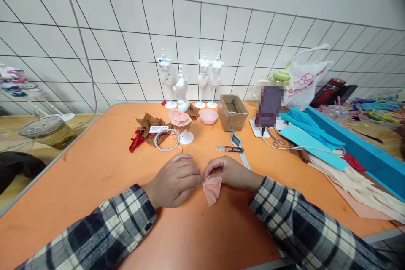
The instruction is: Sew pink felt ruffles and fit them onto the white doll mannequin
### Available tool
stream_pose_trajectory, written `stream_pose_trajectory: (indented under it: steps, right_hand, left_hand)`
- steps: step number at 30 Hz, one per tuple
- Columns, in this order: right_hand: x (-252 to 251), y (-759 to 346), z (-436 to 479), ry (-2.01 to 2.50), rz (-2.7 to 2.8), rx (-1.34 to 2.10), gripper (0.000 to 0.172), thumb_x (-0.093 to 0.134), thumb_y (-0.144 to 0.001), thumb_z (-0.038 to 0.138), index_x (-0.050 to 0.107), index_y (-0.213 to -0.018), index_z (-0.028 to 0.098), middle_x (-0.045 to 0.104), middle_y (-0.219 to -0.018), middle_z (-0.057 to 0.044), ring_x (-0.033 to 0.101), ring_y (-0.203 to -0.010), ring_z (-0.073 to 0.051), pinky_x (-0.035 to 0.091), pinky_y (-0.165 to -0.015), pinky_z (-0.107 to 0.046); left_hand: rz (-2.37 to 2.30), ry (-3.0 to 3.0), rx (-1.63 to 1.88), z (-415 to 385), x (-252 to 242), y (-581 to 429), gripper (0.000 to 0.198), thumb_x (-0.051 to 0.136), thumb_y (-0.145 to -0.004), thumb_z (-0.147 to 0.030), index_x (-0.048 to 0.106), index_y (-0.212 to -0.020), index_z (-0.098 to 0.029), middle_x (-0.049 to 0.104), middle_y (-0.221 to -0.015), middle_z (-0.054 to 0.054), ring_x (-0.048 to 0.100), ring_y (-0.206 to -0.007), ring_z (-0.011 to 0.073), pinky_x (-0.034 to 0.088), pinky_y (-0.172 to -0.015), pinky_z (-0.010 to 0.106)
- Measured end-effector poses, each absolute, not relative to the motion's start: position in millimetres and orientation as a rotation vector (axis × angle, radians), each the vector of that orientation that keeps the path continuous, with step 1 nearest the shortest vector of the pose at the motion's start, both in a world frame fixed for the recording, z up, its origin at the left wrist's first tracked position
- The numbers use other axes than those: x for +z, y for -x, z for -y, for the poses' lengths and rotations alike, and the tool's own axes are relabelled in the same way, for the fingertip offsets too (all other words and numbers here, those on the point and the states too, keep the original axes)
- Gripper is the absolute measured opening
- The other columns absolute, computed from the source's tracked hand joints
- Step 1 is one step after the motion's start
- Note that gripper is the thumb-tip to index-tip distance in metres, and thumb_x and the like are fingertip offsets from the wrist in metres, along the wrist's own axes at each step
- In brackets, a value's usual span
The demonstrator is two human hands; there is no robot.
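Within the pinch of your right hand (232, 172) hangs a crinkled, fan-shaped pink piece (212, 190); your left hand (175, 179) curls just beside, its hold indiscernible. Beneath both, smooth orange bench (190, 236); ahead, white gridded wall (131, 44).

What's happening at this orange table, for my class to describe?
A person's right hand pinches a small, pleated peach piece above the orange table. The left hand is right beside it; whether its fingertips touch the piece is hard to tell. Black-handled thread snips lie beyond the hands, and small white mannequins stand toward the tiled wall.
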State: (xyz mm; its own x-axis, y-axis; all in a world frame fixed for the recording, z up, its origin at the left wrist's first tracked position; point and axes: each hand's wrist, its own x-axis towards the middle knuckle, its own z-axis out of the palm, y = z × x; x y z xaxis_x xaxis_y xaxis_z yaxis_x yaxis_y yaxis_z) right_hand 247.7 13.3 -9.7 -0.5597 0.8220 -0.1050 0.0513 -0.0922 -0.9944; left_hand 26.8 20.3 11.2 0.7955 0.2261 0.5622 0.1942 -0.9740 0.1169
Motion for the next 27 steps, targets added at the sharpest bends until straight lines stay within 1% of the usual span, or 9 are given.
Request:
stream_pose_trajectory:
  steps: [1,3,5,7,10,15,17,23,27]
  right_hand:
    - [-7.7,-250.3,-15.0,0.952,1.717,1.618,0.005,0.071,-0.071,0.021,0.071,-0.072,0.016,0.068,-0.077,-0.001,0.060,-0.072,-0.012,0.047,-0.071,-0.024]
    - [-6.5,-255.2,-18.4,0.921,1.899,1.461,0.007,0.068,-0.075,0.021,0.073,-0.073,0.017,0.067,-0.079,-0.002,0.060,-0.075,-0.013,0.047,-0.072,-0.025]
    - [-8.3,-258.7,-20.9,0.877,2.054,1.357,0.009,0.066,-0.079,0.022,0.074,-0.077,0.018,0.068,-0.080,-0.003,0.061,-0.076,-0.014,0.047,-0.072,-0.025]
    - [-11.0,-260.2,-21.9,0.821,2.206,1.247,0.008,0.067,-0.080,0.022,0.074,-0.079,0.019,0.068,-0.080,-0.003,0.061,-0.078,-0.015,0.047,-0.074,-0.026]
    - [-11.7,-260.4,-21.2,0.759,2.358,1.073,0.007,0.068,-0.080,0.020,0.074,-0.082,0.020,0.069,-0.078,-0.002,0.061,-0.079,-0.015,0.045,-0.076,-0.026]
    - [-3.2,-260.6,-18.1,0.799,2.470,0.845,0.006,0.068,-0.080,0.018,0.073,-0.082,0.020,0.069,-0.079,-0.001,0.060,-0.077,-0.014,0.043,-0.072,-0.025]
    - [0.0,-260.2,-16.4,0.834,2.519,0.701,0.007,0.067,-0.081,0.018,0.073,-0.083,0.021,0.068,-0.080,-0.002,0.059,-0.079,-0.015,0.041,-0.073,-0.026]
    - [5.4,-256.2,-9.7,0.870,2.604,0.253,0.011,0.060,-0.086,0.020,0.071,-0.082,0.021,0.066,-0.081,-0.003,0.053,-0.080,-0.017,0.037,-0.073,-0.029]
    - [11.1,-252.2,-2.3,0.891,2.646,-0.055,0.016,0.056,-0.090,0.024,0.067,-0.080,0.019,0.064,-0.080,-0.005,0.049,-0.081,-0.019,0.035,-0.075,-0.034]
  left_hand:
    - [-0.333,-2.941,0.875,-20.9,11.7,-26.9,0.020,0.046,-0.084,-0.011,0.060,-0.092,-0.021,0.070,-0.080,0.002,0.061,-0.077,0.0163,0.038,-0.098,0.041]
    - [-0.316,-2.944,0.773,-21.5,11.6,-28.1,0.017,0.045,-0.084,-0.013,0.060,-0.087,-0.021,0.069,-0.077,0.003,0.059,-0.075,0.0169,0.040,-0.094,0.040]
    - [-0.318,-2.920,0.671,-21.1,9.8,-30.4,0.015,0.046,-0.086,-0.016,0.060,-0.083,-0.021,0.066,-0.075,0.004,0.058,-0.074,0.0182,0.043,-0.084,0.037]
    - [-0.343,-2.849,0.578,-19.7,6.3,-33.5,0.013,0.048,-0.085,-0.018,0.060,-0.081,-0.020,0.065,-0.073,0.005,0.058,-0.072,0.0182,0.044,-0.073,0.032]
    - [-0.405,-2.682,0.498,-16.3,-0.1,-38.9,0.010,0.051,-0.082,-0.015,0.060,-0.078,-0.020,0.062,-0.070,0.002,0.057,-0.066,0.0153,0.043,-0.064,0.027]
    - [-0.602,-2.485,0.493,-12.8,-6.3,-46.3,0.015,0.052,-0.073,-0.008,0.053,-0.062,-0.018,0.053,-0.059,-0.003,0.049,-0.054,0.0098,0.037,-0.054,0.021]
    - [-0.676,-2.447,0.491,-12.3,-7.0,-47.8,0.016,0.051,-0.069,-0.006,0.052,-0.059,-0.018,0.052,-0.057,-0.004,0.047,-0.052,0.0092,0.036,-0.052,0.020]
    - [-0.895,-2.343,0.505,-10.7,-7.0,-49.0,0.015,0.050,-0.068,-0.007,0.060,-0.066,-0.017,0.060,-0.061,-0.003,0.052,-0.055,0.0099,0.037,-0.054,0.020]
    - [-1.040,-2.250,0.516,-8.9,-6.9,-50.7,0.013,0.050,-0.068,-0.010,0.058,-0.061,-0.017,0.055,-0.057,-0.004,0.048,-0.053,0.0094,0.034,-0.052,0.019]
